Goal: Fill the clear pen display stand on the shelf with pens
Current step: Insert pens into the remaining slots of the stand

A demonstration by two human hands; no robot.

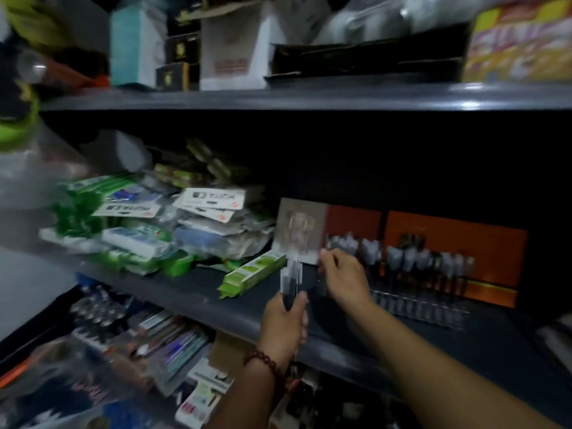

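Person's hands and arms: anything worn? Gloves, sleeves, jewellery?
Left hand and right hand: no gloves, and no sleeves in view on either arm. A bracelet of round reddish-brown beads circles the left wrist. The right wrist has nothing on it. No rings or watch that I can make out, though the frame is blurry.

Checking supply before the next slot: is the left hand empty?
No, the left hand grips a bundle of pens that stick up above its curled fingers.

Flat green carton (252, 275) lying near centre, heap of green and white plastic packets (161, 230) at nine o'clock, teal box (133, 44) and white cardboard box (230, 48) at twelve, yellow printed carton (520, 41) at two
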